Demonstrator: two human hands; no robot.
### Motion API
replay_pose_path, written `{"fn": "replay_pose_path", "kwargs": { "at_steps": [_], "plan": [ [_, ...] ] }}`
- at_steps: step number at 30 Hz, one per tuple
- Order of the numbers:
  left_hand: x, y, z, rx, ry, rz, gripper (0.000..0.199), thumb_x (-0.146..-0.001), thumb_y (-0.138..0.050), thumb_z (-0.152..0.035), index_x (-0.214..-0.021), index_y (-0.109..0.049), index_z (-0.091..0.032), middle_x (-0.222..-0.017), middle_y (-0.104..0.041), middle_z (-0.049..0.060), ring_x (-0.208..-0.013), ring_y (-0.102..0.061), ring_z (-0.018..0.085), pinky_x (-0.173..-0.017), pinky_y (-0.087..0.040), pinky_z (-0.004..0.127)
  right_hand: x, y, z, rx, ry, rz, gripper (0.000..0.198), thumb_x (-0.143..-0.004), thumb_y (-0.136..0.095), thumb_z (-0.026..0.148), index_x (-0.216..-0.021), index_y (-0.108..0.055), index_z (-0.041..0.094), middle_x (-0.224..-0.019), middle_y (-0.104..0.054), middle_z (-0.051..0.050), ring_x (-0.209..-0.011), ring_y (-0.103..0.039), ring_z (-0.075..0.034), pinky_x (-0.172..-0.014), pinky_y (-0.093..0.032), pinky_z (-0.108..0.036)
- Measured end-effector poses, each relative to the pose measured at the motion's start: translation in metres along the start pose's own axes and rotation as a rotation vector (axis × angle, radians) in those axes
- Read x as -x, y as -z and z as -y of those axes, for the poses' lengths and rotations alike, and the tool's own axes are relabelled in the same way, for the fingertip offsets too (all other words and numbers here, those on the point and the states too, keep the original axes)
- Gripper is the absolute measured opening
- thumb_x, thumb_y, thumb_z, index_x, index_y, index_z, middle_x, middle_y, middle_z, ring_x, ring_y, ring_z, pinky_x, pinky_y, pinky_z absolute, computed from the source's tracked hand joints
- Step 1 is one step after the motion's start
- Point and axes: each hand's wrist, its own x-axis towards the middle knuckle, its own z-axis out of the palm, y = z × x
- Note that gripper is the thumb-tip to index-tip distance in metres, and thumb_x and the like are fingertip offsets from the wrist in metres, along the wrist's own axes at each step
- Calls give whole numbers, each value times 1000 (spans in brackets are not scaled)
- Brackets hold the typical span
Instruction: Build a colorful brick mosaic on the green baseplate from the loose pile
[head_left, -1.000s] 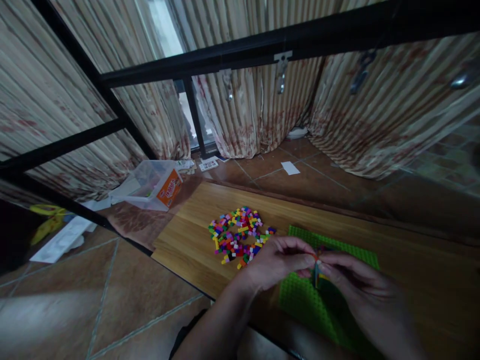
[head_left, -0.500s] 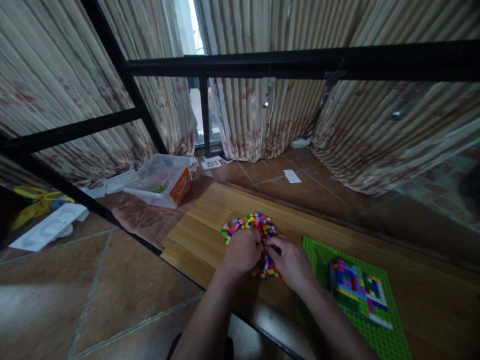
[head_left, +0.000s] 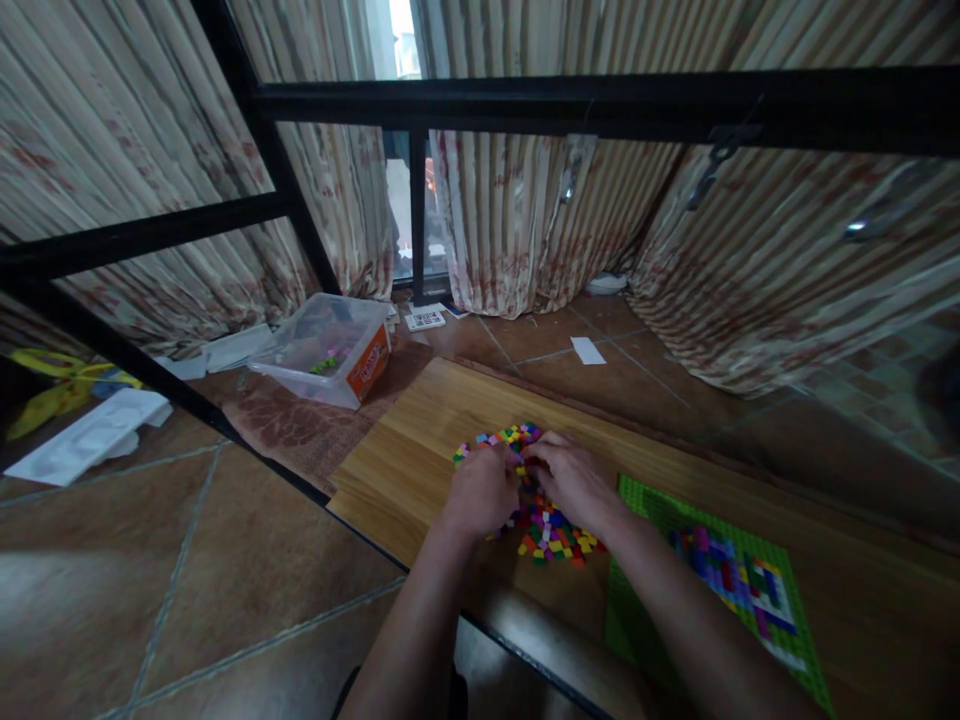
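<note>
A loose pile of small colourful toy bricks point(head_left: 555, 540) is spread on a wooden board point(head_left: 405, 420). My left hand point(head_left: 484, 490) is over the pile's left part, its fingers curled in; whatever they hold is hidden. Facing it, my right hand point(head_left: 574, 480) reaches into the bricks with bent fingers somewhat apart, and no brick can be made out in them. Right of the pile lies a green studded baseplate point(head_left: 637, 610), partly covered by my right forearm. On it sits a flat block of multicoloured bricks point(head_left: 739, 580).
A clear plastic box point(head_left: 315, 375) with an orange label and a few bricks inside stands beyond the board's left end. Black metal bars point(head_left: 465, 100) cross in front of striped curtains point(head_left: 517, 220). White packaging point(head_left: 90, 435) and a paper card point(head_left: 587, 350) lie on the tiled floor.
My right hand has shifted up towards the pile's far side, its fingers less pinched. More bricks are spread out towards the front and right. The view has shifted slightly.
</note>
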Motion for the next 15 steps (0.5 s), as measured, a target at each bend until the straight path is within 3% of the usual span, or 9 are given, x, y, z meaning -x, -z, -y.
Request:
{"fn": "replay_pose_path", "kwargs": {
  "at_steps": [5, 8, 12, 15],
  "plan": [
    [0, -2, -2, -55, -9, -8, 21, -75, -52, -7, -84, -67, -18, -78, -70, 5, -75, -63, 18, -71, -45, 27, 2, -4, -7, -114, -38, -27, 24, -75, -59, 2, -83, -71, 21, -92, -65, -5, -93, -60, -21, -87, -43, -34],
    [0, -1, -1, 4, -40, 6, 16, -78, -53, -11, -82, -67, -17, -71, -66, 3, -67, -59, 16, -64, -42, 26, 7, -3, -8, -230, -93, -60, 14, -78, -61, 11, -82, -70, 21, -86, -68, -3, -85, -62, -20, -80, -45, -33],
    [-1, 1, -4, 256, -129, 31, 16, -85, -52, -23, -79, -66, -16, -70, -63, 2, -64, -56, 14, -59, -39, 24, 18, 0, -5, -451, -169, -106, 16, -85, -60, 31, -88, -70, 20, -84, -72, -3, -77, -65, -18, -72, -49, -30],
    [0, 4, -7, 503, -128, 87, 22, -88, -52, -31, -81, -65, -14, -66, -60, 0, -59, -53, 12, -55, -39, 22, 26, 4, 3, -751, -254, -141, 25, -79, -68, 41, -87, -73, 18, -84, -74, -4, -77, -66, -18, -72, -50, -30]
  ]
}}
